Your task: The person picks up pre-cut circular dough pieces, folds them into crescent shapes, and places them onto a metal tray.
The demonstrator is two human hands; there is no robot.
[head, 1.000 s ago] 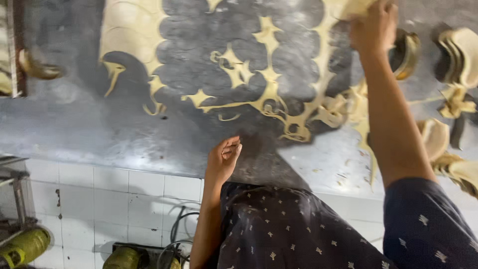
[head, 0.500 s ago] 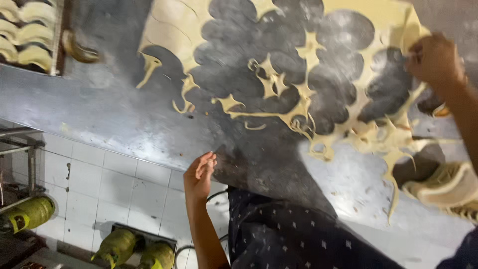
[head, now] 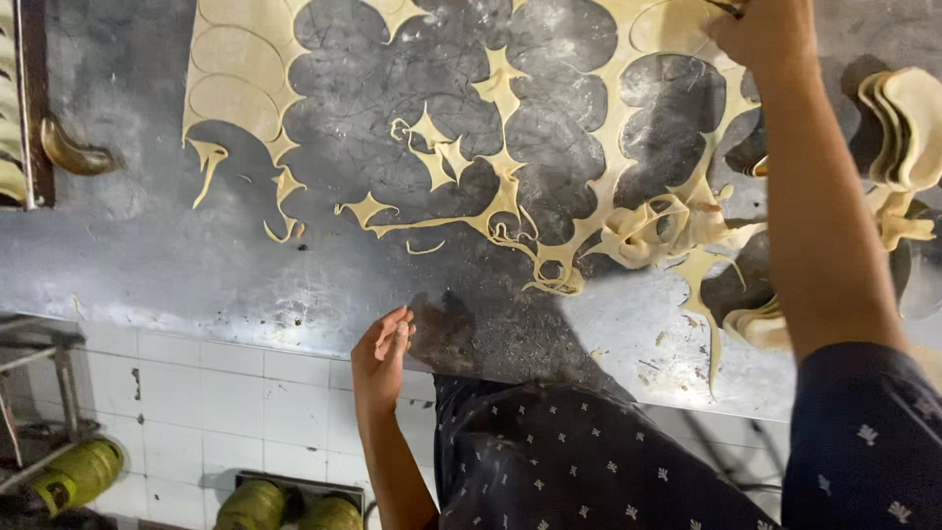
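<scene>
Reaching farther, right hand seemingly pinches dough sheet; left hand loosely curled, empty.

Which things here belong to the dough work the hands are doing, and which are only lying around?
In the work:
- right hand at the far edge of the dough sheet
- leftover dough web between the cut holes
- stacked cut dough pieces
- metal table

Lying about:
- left hand, empty, at the table edge
- green gas cylinders on the floor
</scene>
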